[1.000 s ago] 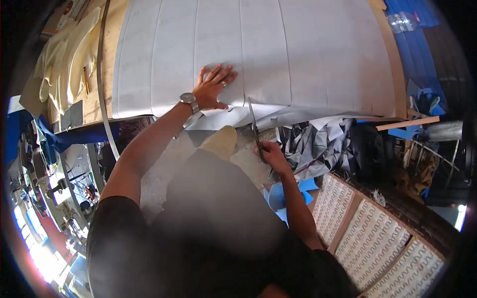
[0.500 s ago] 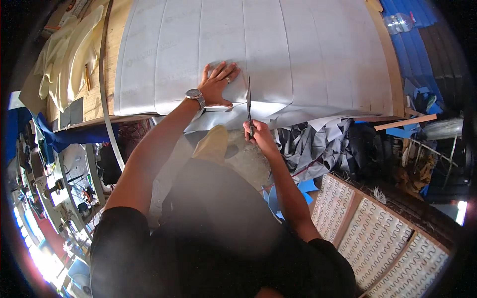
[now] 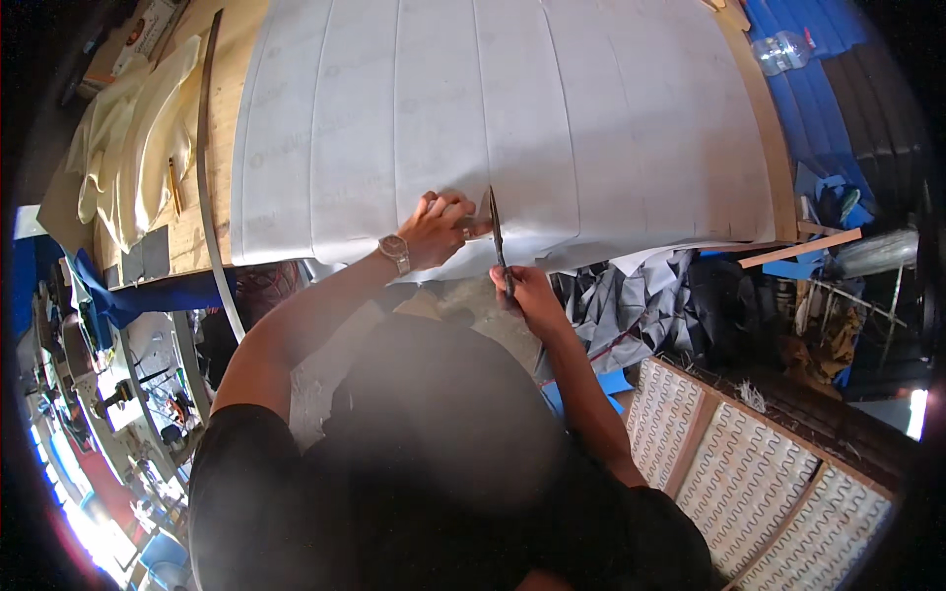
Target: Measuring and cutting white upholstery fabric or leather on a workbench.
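Observation:
A large white sheet (image 3: 641, 118) with long vertical lines covers the worktable. My left hand (image 3: 441, 231), below a wristwatch-free palm and with bent, bunched fingers, grips the sheet near its front edge; the watch (image 3: 394, 251) is on that wrist. My right hand (image 3: 524, 294) is closed on the handles of dark scissors (image 3: 498, 241), whose long blades point up over the sheet, just right of my left fingers. The sheet's front edge hangs loose and wavy around both hands.
Cream fabric (image 3: 143, 128) and a yellow pencil (image 3: 174, 187) lie on the plywood (image 3: 222, 236) at left. Crumpled grey material (image 3: 631, 305) is below the table. A spring seat frame (image 3: 749, 473) stands lower right. A plastic bottle (image 3: 783, 54) lies on blue sheeting at upper right.
My left hand has moved from lying spread on the sheet to a lower, bunched grip beside the blades. My right hand first rose with the scissors, then dropped slightly.

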Demonstrator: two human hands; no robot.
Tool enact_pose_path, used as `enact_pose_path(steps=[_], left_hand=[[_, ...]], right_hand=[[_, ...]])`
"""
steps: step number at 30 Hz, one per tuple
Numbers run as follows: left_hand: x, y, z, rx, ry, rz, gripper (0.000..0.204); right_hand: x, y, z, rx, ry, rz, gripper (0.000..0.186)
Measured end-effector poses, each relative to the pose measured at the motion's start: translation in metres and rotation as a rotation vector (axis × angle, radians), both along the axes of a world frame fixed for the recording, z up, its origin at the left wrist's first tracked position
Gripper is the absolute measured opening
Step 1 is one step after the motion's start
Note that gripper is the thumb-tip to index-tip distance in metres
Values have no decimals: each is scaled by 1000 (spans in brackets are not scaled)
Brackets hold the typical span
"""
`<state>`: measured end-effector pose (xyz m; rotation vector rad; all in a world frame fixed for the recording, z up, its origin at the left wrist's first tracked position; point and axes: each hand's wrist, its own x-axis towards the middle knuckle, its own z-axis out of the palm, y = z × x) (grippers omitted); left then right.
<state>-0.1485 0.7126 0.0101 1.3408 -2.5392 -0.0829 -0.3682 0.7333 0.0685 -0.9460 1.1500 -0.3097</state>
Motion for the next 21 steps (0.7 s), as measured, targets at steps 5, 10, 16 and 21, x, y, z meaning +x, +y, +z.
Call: enact_pose_path(steps=[5,10,16,21], left_hand=[[-2,-6,0,37,44,3,52],[1,-7,0,21,23,-15,54],[3,-11,-7,55,34,-22,31],[8,-10,-16,93,-1,-74,22]], right_hand=[[3,-2,-5,66,65,-78,38],[15,-27,-14,-10,18,-103,38],[38,-81,-17,-4,13,-86,36],[57,-127,-24,-94,-7,-98,35]])
